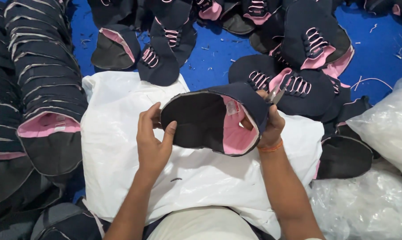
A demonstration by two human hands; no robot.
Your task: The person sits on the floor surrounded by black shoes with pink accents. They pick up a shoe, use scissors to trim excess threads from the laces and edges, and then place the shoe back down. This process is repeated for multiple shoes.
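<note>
Both hands grip one dark, pink-lined shoe upper [209,122] over a white sack [121,146]: left hand [152,142] fingers pinched on its edge, right hand [269,126] closed around its far side.

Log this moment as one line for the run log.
left hand: grips shoe upper edge | right hand: inside upper, holds small cutter | under: white sack

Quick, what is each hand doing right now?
Left hand: closed on the edge of the dark navy fabric shoe upper with pink lining.
Right hand: gripping the same upper and small metal scissors.
</note>
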